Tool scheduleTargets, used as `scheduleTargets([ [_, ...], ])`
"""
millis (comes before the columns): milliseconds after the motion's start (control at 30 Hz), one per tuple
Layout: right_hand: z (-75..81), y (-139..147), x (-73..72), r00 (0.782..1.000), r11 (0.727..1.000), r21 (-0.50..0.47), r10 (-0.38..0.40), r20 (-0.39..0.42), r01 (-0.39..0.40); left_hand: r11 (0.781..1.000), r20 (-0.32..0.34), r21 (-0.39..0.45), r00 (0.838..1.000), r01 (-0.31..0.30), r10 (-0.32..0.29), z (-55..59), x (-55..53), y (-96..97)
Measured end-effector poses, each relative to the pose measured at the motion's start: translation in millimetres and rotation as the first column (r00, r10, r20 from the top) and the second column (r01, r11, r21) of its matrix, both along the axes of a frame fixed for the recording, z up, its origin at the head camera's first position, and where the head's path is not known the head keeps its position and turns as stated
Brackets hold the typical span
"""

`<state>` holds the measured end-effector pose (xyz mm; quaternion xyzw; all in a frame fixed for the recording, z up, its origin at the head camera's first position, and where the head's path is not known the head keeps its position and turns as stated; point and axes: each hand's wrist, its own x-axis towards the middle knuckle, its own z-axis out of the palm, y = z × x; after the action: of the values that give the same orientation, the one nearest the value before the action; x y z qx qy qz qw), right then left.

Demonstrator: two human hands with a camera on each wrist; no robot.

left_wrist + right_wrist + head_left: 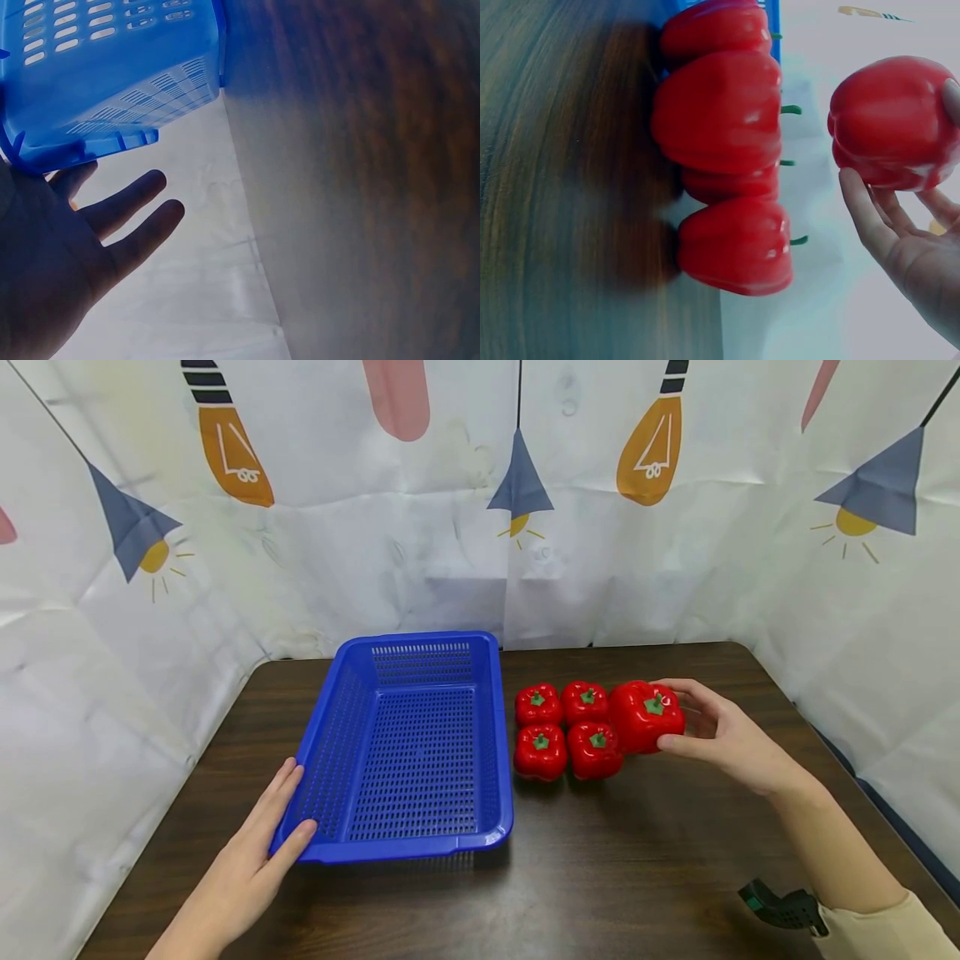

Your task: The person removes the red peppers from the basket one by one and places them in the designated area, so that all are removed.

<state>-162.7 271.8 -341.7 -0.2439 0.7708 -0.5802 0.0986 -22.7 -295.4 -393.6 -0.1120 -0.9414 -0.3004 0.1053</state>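
My right hand (723, 731) grips a red bell pepper (641, 720) with thumb and fingers on its sides. In the right wrist view that pepper (892, 124) is held up above several other red bell peppers (716, 112). Those stand on the table in two short rows, green stems upward, to the left of the held one. Further left sits a blue plastic basket (420, 760) with slotted walls. At its near left corner rests my left hand (247, 852), its thumb over the rim. Its fingers (127, 202) look straight and spread in the left wrist view.
The dark wood table (600, 877) carries everything. A white cloth (450, 543) printed with lamps and bulbs hangs behind it and along both sides. A dark strap (783, 906) is on my right forearm near the sleeve.
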Motion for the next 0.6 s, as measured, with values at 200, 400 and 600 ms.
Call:
scheduleTargets([
  [200, -1.9, 4, 1.2, 1.000, 1.000, 0.007, -0.009, -0.011, 0.009, 1.000, -0.010, 0.002, 1.000, 0.000, 0.000, -0.4, -0.8, 0.3],
  [400, -1.3, 12, 3.5, 0.999, 0.999, 0.033, -0.036, -0.037, 0.037, 1.000, -0.004, 0.003, 1.000, -0.005, 0.005, 0.2, -0.9, 0.4],
  [600, -3.6, 18, 3.2, 0.996, 0.995, 0.056, -0.079, -0.041, 0.082, 1.000, 0.003, 0.002, 1.000, -0.006, 0.006, 0.0, -0.1, 0.6],
])
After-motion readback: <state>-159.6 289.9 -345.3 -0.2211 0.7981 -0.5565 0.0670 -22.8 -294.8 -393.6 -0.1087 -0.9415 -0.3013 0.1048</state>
